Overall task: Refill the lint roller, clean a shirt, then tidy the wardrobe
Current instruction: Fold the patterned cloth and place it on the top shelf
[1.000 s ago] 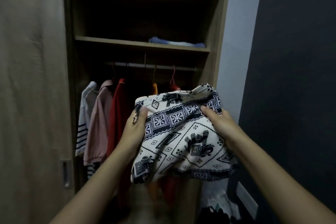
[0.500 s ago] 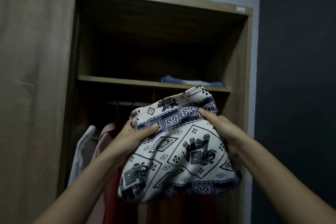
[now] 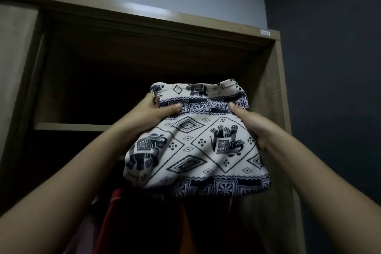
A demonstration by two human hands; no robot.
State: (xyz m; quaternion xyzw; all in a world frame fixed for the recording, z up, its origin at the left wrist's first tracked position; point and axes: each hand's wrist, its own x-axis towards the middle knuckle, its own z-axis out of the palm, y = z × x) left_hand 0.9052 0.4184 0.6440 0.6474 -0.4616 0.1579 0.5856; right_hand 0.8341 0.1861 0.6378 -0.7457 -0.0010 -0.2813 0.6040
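Head view: the folded elephant-print garment [image 3: 198, 146] is being held up before the wardrobe [image 3: 276, 97], level with its shelf [image 3: 70, 126]. It is being clamped at both sides, thumbs on top, by the left hand [image 3: 152, 113] and right hand [image 3: 253, 126]. Judged soft, light and floppy, it is best supported from underneath. Dim room; red clothing [image 3: 111, 218] is hanging below.

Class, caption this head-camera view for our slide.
Both hands, left hand and right hand, lift a folded elephant-print cloth toward the wardrobe shelf.
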